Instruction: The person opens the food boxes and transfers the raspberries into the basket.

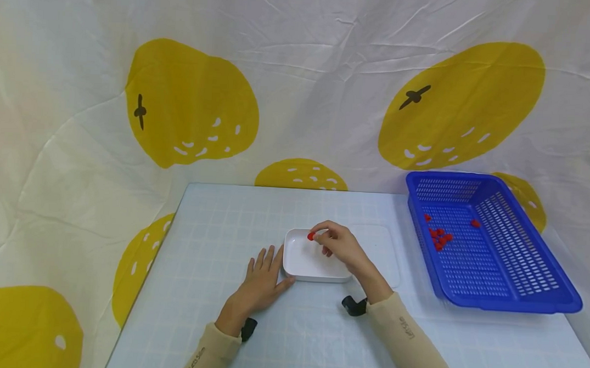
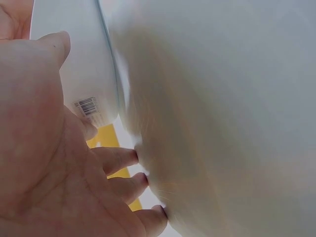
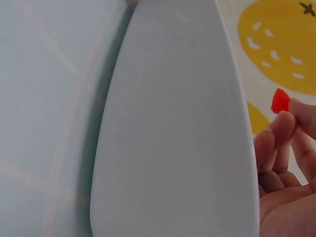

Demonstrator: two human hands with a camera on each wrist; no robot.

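A shallow white rectangular container [image 1: 311, 265] with rounded corners sits on the table. Above its far part, my right hand [image 1: 343, 246] pinches a small red piece [image 1: 311, 236] between thumb and fingertip. In the right wrist view the red piece [image 3: 280, 101] shows beyond the container's white wall [image 3: 173, 123]; its exact kind cannot be told. My left hand [image 1: 262, 284] lies flat on the table with spread fingers, beside the container's left end, thumb at the near corner. A barcode label [image 2: 88, 106] shows on the container in the left wrist view.
A blue perforated basket [image 1: 492, 299] stands at the right, with several small red pieces [image 1: 440, 238] inside. A translucent flat lid-like sheet [image 1: 383, 254] lies right of the container, partly behind my right hand. A fruit-patterned cloth [image 1: 318, 108] hangs behind the table [image 1: 214, 219].
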